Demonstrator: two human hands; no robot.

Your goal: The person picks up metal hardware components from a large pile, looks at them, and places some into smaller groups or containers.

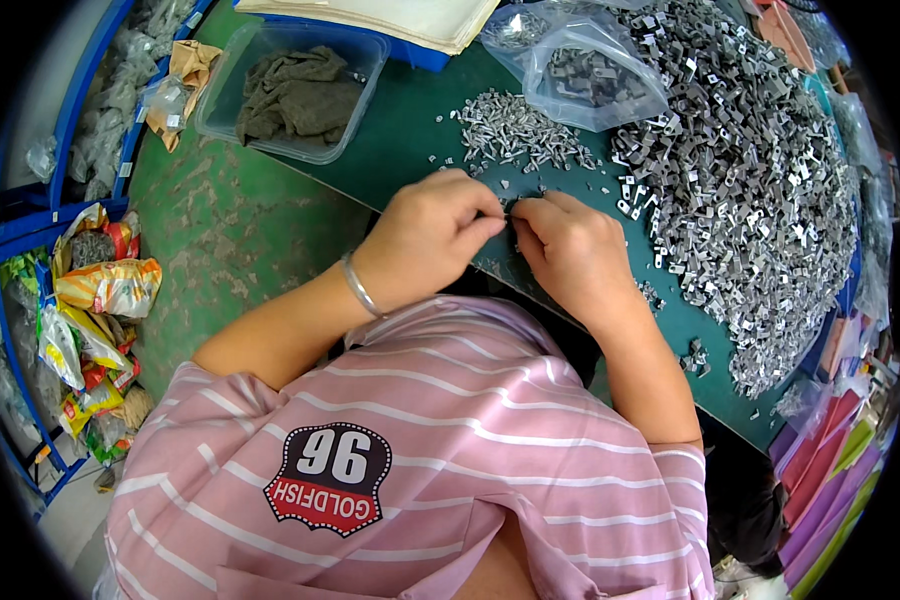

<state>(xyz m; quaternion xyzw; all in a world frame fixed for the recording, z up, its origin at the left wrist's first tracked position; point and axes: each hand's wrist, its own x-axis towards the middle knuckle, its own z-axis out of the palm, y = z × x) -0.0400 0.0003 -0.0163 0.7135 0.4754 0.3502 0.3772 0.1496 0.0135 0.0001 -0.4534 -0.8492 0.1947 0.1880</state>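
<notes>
My left hand [430,228] and my right hand [574,248] meet over the near edge of the green table, fingertips almost touching. Both are closed in a pinch, thumb against forefinger. Whatever sits between the fingertips is too small to make out. Just beyond them lies a loose heap of small silvery metal pins or screws [518,132], with a few strays close to my fingers. To the right of my right hand spreads a large pile of small bent metal clips [745,190]. A metal bangle [362,288] circles my left wrist.
A clear plastic bag [595,75] with metal pieces stands behind the pin heap. At the far left, a clear tub [315,150] holds a dark cloth. Papers [400,18] lie at the back. A blue rack [65,110] with bags and colourful packets [110,285] stands left.
</notes>
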